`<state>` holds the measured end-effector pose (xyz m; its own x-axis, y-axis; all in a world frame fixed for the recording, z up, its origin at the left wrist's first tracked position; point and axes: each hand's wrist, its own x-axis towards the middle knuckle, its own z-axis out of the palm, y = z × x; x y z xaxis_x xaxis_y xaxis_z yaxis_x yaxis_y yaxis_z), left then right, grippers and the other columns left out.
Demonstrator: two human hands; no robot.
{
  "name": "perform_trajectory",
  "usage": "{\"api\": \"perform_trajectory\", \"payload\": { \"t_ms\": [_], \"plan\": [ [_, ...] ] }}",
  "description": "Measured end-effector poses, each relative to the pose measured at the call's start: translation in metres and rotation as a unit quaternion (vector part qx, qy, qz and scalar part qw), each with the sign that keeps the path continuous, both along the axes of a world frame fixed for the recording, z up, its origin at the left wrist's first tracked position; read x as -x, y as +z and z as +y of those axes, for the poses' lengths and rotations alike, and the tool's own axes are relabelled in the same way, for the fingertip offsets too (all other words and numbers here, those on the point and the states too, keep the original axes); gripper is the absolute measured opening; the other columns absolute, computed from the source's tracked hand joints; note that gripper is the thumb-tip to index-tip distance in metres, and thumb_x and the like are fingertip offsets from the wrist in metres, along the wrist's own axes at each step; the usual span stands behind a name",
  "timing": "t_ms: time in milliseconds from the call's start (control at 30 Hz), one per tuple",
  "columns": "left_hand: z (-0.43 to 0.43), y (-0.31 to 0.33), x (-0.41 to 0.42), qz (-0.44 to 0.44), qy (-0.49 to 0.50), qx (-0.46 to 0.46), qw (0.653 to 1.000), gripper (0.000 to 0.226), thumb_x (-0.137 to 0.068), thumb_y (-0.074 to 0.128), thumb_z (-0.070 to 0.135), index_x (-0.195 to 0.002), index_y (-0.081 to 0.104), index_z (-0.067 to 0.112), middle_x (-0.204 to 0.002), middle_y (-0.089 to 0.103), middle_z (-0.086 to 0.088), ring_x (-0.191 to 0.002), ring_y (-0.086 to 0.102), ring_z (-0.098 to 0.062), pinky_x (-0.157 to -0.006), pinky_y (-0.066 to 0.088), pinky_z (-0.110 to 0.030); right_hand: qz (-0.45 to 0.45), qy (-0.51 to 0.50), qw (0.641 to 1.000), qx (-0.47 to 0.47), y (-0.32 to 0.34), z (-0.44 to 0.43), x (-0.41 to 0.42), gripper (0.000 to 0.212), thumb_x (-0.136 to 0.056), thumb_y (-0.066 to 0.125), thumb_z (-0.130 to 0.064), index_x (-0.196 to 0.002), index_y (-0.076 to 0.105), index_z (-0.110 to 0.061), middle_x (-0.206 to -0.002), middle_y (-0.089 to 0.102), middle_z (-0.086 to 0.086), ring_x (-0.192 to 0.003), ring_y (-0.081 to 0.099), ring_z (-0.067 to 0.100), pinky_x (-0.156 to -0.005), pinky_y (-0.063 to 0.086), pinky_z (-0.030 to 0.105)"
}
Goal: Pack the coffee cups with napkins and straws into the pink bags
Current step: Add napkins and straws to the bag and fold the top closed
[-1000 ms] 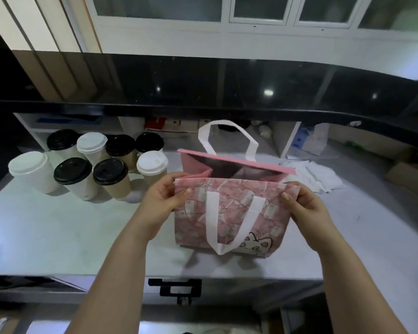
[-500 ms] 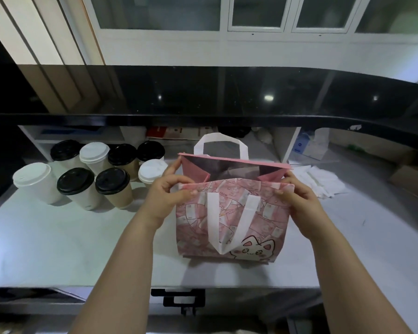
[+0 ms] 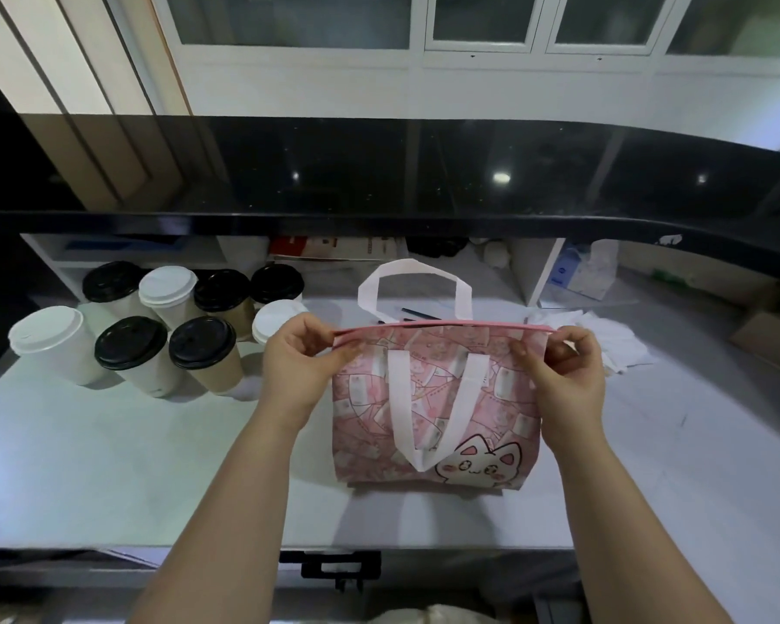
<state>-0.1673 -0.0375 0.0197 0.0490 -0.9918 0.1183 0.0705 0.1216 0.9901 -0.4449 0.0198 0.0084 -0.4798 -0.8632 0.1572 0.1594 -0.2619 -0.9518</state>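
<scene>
**Bag, pink, held at rim: hazards and blind spots**

Item: pink bag point(image 3: 437, 398), cat print. It stood upright on the grey counter point(image 3: 109, 466), near the front edge and between the two forearms. The left hand point(image 3: 302, 367) pinched the left end of the top rim with curled fingers and thumb. The right hand point(image 3: 564, 376) pinched the right end the same way. Neither hand held anything else.

Hazards, as judged:
- The two rims lay close together, so a cup lowered onto that mouth would likely catch on the edge and tip.
- The fabric looked soft, and once let go the bag might sag or fold.
- The near handle point(image 3: 424, 421) hung down the front while the far handle point(image 3: 415, 274) stood up, and either could snag a lid.
- The coffee cups point(image 3: 130, 342) were crowded just beside the left forearm, where a sideways reach could knock one over.

Not determinable:
- The bag's interior was seen edge-on, so its contents, if any, were unknown.
- One white-lidded cup point(image 3: 273, 317) was partly hidden behind the left hand.
- Thin dark sticks behind the bag were probably the straws point(image 3: 417, 313), but most of them was hidden.
- The napkins point(image 3: 604, 335) formed a pale heap partly behind the right hand, so they could not be counted.
- Only one bag was in view.
</scene>
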Motion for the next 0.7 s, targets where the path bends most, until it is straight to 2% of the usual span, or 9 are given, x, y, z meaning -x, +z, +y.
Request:
{"api": "perform_trajectory", "payload": {
  "t_ms": [67, 167, 233, 333, 433, 533, 600, 633, 700],
  "plan": [
    [0.0, 0.003, -0.001, 0.006, -0.026, 0.0, 1.0, 0.043, -0.062, 0.084, -0.001, -0.084, 0.058, 0.025, -0.082, 0.068, 0.0, -0.077, 0.065, -0.017, -0.069, 0.057, -0.029, 0.043, 0.0, 0.999, -0.001, 0.003, 0.0, 0.005, 0.047, -0.074, 0.079, -0.003, -0.098, 0.052, -0.032, -0.082, 0.07, 0.004, -0.078, 0.068, 0.021, -0.068, 0.058, 0.034],
    [-0.001, 0.011, -0.004, -0.044, -0.084, 0.028, 0.995, 0.058, -0.071, 0.078, -0.009, -0.106, 0.062, 0.034, -0.097, 0.071, 0.002, -0.088, 0.066, -0.019, -0.074, 0.059, -0.035, 0.212, 0.043, 0.976, 0.003, 0.012, 0.0, 0.015, 0.061, -0.08, 0.071, 0.007, -0.11, 0.05, -0.041, -0.102, 0.069, -0.004, -0.09, 0.067, 0.016, -0.074, 0.057, 0.027],
    [0.0, 0.017, -0.005, -0.079, -0.115, 0.056, 0.989, 0.05, -0.077, 0.071, -0.013, -0.099, 0.072, 0.031, -0.102, 0.071, -0.003, -0.099, 0.066, -0.026, -0.084, 0.058, -0.049, 0.31, 0.066, 0.948, 0.005, 0.018, 0.001, 0.019, 0.058, -0.083, 0.067, 0.01, -0.107, 0.055, -0.042, -0.108, 0.066, -0.014, -0.095, 0.063, 0.01, -0.077, 0.053, 0.019],
    [0.001, 0.021, -0.004, -0.16, -0.098, 0.102, 0.977, 0.049, -0.075, 0.068, -0.015, -0.085, 0.077, 0.032, -0.102, 0.073, 0.006, -0.106, 0.064, -0.013, -0.093, 0.054, -0.045, 0.406, 0.061, 0.911, 0.029, 0.022, 0.001, 0.022, 0.057, -0.079, 0.061, 0.018, -0.094, 0.062, -0.037, -0.107, 0.064, -0.019, -0.101, 0.059, 0.005, -0.082, 0.046, 0.014],
    [0.001, 0.024, -0.008, -0.218, -0.057, 0.139, 0.964, 0.045, -0.071, 0.074, -0.012, -0.079, 0.077, 0.033, -0.096, 0.072, 0.015, -0.102, 0.063, -0.007, -0.092, 0.053, -0.044, 0.447, 0.07, 0.891, 0.038, 0.024, 0.004, 0.025, 0.053, -0.076, 0.061, 0.021, -0.093, 0.066, -0.029, -0.11, 0.063, -0.023, -0.102, 0.057, 0.001, -0.084, 0.043, 0.011],
    [0.001, 0.028, -0.015, -0.301, -0.055, 0.206, 0.929, 0.029, -0.073, 0.082, 0.005, -0.086, 0.075, 0.031, -0.095, 0.07, 0.021, -0.1, 0.06, -0.002, -0.091, 0.05, -0.038, 0.471, 0.091, 0.878, 0.011, 0.029, 0.008, 0.032, 0.035, -0.079, 0.074, -0.002, -0.102, 0.069, -0.028, -0.116, 0.062, -0.025, -0.109, 0.056, -0.001, -0.091, 0.04, 0.008],
    [0.002, 0.031, -0.015, -0.36, -0.052, 0.246, 0.898, 0.018, -0.073, 0.084, 0.03, -0.089, 0.075, 0.029, -0.095, 0.067, 0.026, -0.098, 0.059, 0.002, -0.093, 0.046, -0.033, 0.496, 0.083, 0.864, 0.005, 0.035, 0.01, 0.031, 0.029, -0.077, 0.078, -0.019, -0.103, 0.07, -0.028, -0.116, 0.064, -0.02, -0.109, 0.056, 0.001, -0.094, 0.041, 0.013],
    [0.002, 0.032, -0.011, -0.384, -0.038, 0.26, 0.885, 0.02, -0.072, 0.083, 0.037, -0.088, 0.075, 0.028, -0.095, 0.067, 0.025, -0.097, 0.06, 0.0, -0.094, 0.044, -0.035, 0.526, 0.056, 0.848, 0.013, 0.038, 0.009, 0.027, 0.025, -0.078, 0.079, -0.02, -0.101, 0.071, -0.024, -0.111, 0.066, -0.015, -0.106, 0.057, 0.007, -0.095, 0.043, 0.021],
    [0.005, 0.033, 0.003, -0.422, -0.003, 0.279, 0.863, 0.023, -0.072, 0.084, 0.038, -0.089, 0.074, 0.025, -0.092, 0.069, 0.019, -0.093, 0.063, -0.009, -0.093, 0.04, -0.041, 0.593, -0.017, 0.805, 0.029, 0.042, 0.005, 0.012, 0.021, -0.079, 0.079, -0.015, -0.098, 0.07, -0.015, -0.099, 0.069, -0.005, -0.096, 0.059, 0.019, -0.093, 0.045, 0.04]
  ]
}}
